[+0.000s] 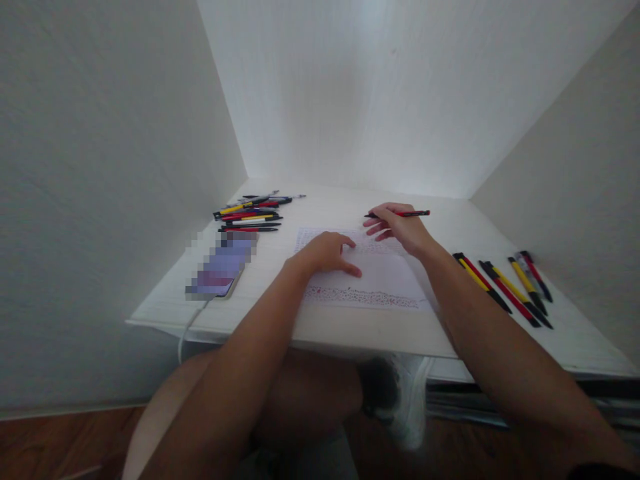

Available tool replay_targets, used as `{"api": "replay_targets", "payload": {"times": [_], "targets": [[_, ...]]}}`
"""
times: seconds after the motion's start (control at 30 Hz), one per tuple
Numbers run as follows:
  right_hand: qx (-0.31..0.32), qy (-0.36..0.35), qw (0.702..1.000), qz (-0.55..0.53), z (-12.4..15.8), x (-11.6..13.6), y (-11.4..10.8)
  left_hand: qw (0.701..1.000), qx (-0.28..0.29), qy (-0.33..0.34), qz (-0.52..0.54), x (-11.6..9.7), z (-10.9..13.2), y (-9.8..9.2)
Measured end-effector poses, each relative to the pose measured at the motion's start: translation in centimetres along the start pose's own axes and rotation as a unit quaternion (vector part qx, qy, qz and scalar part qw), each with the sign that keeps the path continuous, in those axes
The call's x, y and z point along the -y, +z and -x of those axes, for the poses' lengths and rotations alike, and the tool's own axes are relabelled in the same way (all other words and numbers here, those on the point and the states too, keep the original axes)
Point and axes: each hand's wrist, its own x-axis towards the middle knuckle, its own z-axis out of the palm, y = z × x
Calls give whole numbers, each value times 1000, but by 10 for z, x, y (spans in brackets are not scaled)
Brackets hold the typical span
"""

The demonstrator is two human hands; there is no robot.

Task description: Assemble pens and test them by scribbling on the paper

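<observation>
My right hand [397,228] holds a red and black pen [400,214] level above the far edge of a white sheet of paper [380,273], its fingers pinched round the barrel. My left hand [327,253] rests on the sheet's left part, fingers loosely curled and pressing the paper down. The paper carries rows of small scribbled marks, most of them red, near its front and back edges.
A pile of several pens [253,213] lies at the back left of the white table [350,327]. A phone [223,270] with a cable lies left of the paper. Several red, yellow and black pens [505,287] lie in a row on the right. Walls close in on three sides.
</observation>
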Motion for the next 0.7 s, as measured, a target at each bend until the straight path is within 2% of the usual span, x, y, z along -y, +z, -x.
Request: {"api": "replay_targets", "payload": {"times": [0.1, 0.17, 0.2, 0.4, 0.7], "targets": [[68, 11, 997, 32, 19, 3, -6, 1000, 11, -1, -10, -2, 0, -1], [122, 23, 991, 47, 29, -5, -11, 1000, 17, -6, -15, -2, 1, -2], [128, 26, 991, 43, 32, -11, -13, 1000, 21, -6, -17, -2, 0, -2], [41, -10, 999, 31, 33, -41, -19, 998, 44, -13, -45, 0, -4, -1], [89, -15, 988, 126, 41, -36, -20, 991, 77, -43, -97, -27, 8, -7]]}}
